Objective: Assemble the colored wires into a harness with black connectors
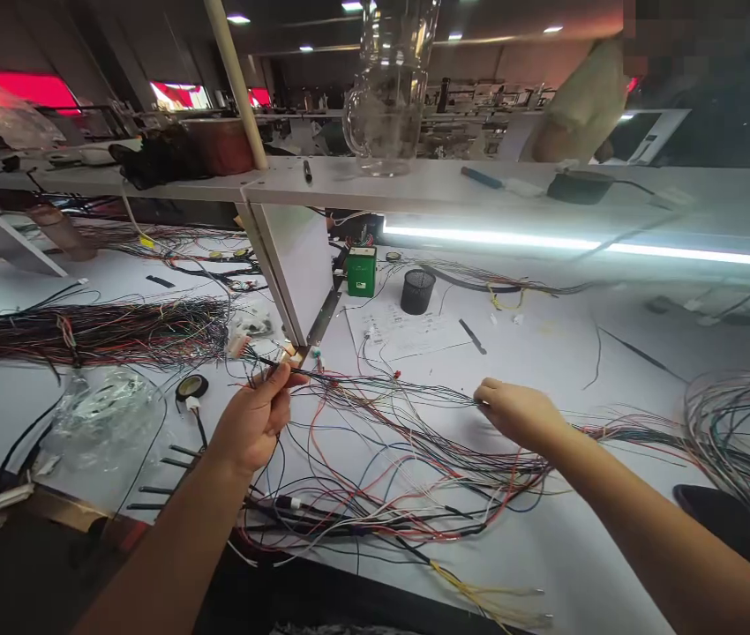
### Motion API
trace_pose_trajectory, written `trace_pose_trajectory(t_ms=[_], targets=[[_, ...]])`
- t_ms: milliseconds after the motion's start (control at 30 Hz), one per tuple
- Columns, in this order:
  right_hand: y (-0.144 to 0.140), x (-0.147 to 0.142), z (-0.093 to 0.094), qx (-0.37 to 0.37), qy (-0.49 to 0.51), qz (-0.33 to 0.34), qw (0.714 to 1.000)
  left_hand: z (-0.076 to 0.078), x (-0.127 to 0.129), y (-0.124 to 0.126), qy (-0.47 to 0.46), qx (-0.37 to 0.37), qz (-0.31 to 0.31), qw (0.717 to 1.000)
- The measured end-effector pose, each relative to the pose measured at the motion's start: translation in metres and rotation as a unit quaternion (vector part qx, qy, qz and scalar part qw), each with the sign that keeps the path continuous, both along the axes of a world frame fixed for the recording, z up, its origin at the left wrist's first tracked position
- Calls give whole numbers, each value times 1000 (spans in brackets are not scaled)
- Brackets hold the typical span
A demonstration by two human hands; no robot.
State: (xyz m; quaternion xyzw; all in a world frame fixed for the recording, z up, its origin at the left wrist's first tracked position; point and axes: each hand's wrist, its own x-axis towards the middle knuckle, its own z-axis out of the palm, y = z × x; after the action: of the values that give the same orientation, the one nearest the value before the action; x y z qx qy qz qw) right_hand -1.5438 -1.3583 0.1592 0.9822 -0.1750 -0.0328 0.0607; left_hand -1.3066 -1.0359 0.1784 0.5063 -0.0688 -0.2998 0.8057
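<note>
My left hand (252,423) pinches a thin bundle of coloured wires (375,388) near a small white connector (240,346). My right hand (517,413) grips the same bundle further right, so the wires stretch between both hands. Under and in front of them a loose tangle of red, blue, black and white wires (408,494) lies on the white table (566,547).
A long thick wire bundle (84,333) lies at the left, another loops at the right (738,441). A clear plastic bag (107,410), black tape roll (191,386), green box (362,270) and black mesh cup (417,291) are on the table. A glass jug (388,97) stands on the shelf. Another person (587,106) is behind it.
</note>
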Motion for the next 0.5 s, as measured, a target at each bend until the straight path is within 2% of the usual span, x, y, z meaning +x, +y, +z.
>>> trace_pose_trajectory(t_ms=[167,300,433,500], targets=[[-38,-45,11,47,-32,24,998,-3,6,-8,-5,-14,-11,1000],[-48,-62,38,26,-151,10,988,-4,8,-8,-41,-12,-25,999],[-33,-66,77,-29,-340,15,940,-2,4,2,-59,9,-72,996],[-21,-66,94,-72,-407,19,910,0,2,7,-69,42,-73,994]])
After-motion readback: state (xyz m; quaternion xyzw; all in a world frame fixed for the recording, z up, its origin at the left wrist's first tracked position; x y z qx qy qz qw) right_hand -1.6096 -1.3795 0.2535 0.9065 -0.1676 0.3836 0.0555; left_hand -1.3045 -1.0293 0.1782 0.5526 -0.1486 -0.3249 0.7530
